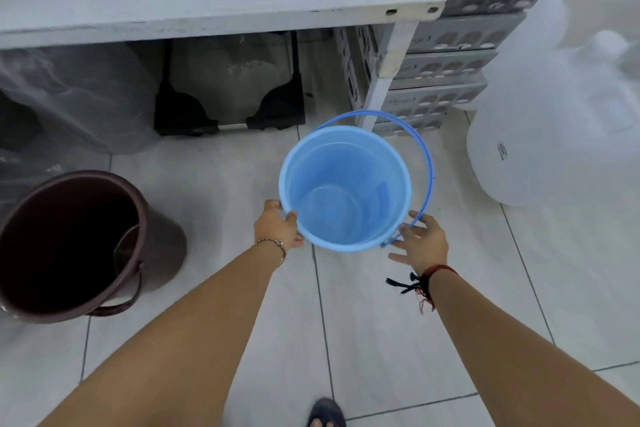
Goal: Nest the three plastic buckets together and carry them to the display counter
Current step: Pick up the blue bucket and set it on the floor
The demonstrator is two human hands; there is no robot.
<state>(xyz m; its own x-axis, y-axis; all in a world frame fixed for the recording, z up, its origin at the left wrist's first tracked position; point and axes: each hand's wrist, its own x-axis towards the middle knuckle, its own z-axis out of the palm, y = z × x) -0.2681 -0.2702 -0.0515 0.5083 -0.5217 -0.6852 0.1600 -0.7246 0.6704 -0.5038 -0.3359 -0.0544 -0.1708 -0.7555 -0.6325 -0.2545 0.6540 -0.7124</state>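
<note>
The left hand [277,227] pinches the near-left rim of the blue bucket [346,184], thumb inside, fingers hidden behind the wall; the right hand [420,241] is spread open, fingertips just at the bucket's lower right edge by the handle pivot, and whether it truly touches is hard to tell; both forearms reach straight out and down. The bucket stands upright over the tiled floor [381,322], its blue handle [427,163] swung to the far right; whether it rests on the tiles is unclear. A brown bucket [76,246] sits well apart on the left, partly cut off; under the white table [207,10] clear plastic blurs the goods.
</note>
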